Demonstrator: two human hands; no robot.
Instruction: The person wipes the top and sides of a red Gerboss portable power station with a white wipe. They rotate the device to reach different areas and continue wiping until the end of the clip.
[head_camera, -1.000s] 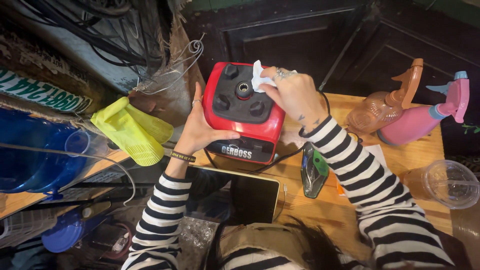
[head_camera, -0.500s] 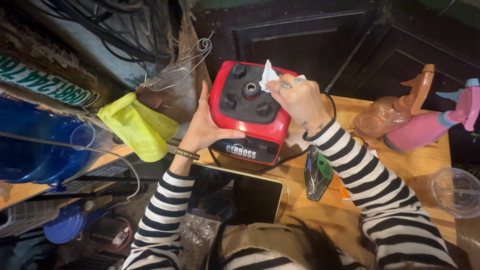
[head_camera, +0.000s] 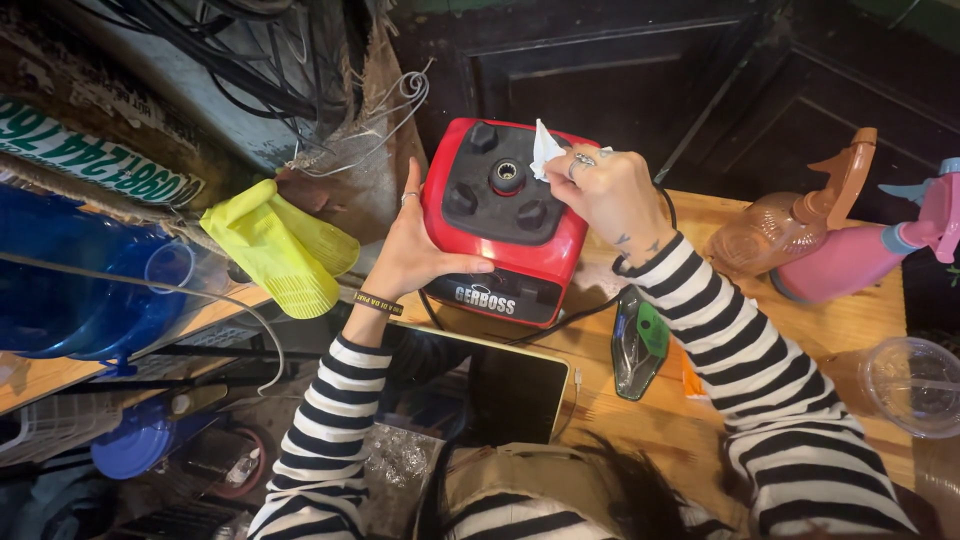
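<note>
A red blender base (head_camera: 500, 225) with a black top stands on the wooden table (head_camera: 850, 320). My left hand (head_camera: 415, 250) presses against its left side and holds it steady. My right hand (head_camera: 605, 195) is over the base's top right corner, fingers closed on a small white tissue (head_camera: 545, 148) that touches the black top. Both arms wear black-and-white striped sleeves.
Yellow rubber gloves (head_camera: 280, 250) hang to the left. A tablet (head_camera: 500, 385) lies at the table's near edge, a green and black object (head_camera: 640, 345) beside it. A brown spray bottle (head_camera: 800, 220), a pink one (head_camera: 870, 250) and a clear plastic cup (head_camera: 915, 385) stand right. Blue water jug (head_camera: 70, 290) left.
The tissue in my right hand has shifted slightly across the top of the blender base toward its far right corner. My left hand stays on the base's side.
</note>
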